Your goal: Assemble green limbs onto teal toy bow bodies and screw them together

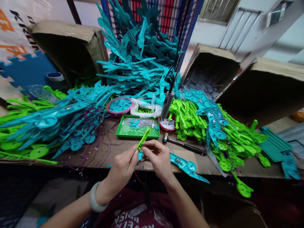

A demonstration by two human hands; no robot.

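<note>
Two bare hands work over the middle of the desk's [118,147] front edge. The left hand [124,164] is clamped on a green part [144,137], thumb against fingers, the free end slanting up toward the tray [128,136]. The right hand [155,155] meets the part's lower end, fingertips drawn together; from where I stand I cannot tell whether they pinch anything small. Beneath the hands a blue part [182,163] lies along the front edge, its right tip jutting past it.

Hazards, as judged: (a) the green part is held at one end only, so a push from the right fingertips could twist it loose and send it over the front edge. (b) A red wire [140,180] loops below the hands, beyond that edge; a forearm could snag it and strain its joint. (c) The blue part's overhang invites a knock from the right wrist, enough to tip it off. (d) Toward the right corner, the green pile [231,136] spills over the front edge; loosely stacked, it could slide at a touch. (e) The grey tool [167,104], upright over the red basket [167,129], could be bumped by a far reach.
</note>
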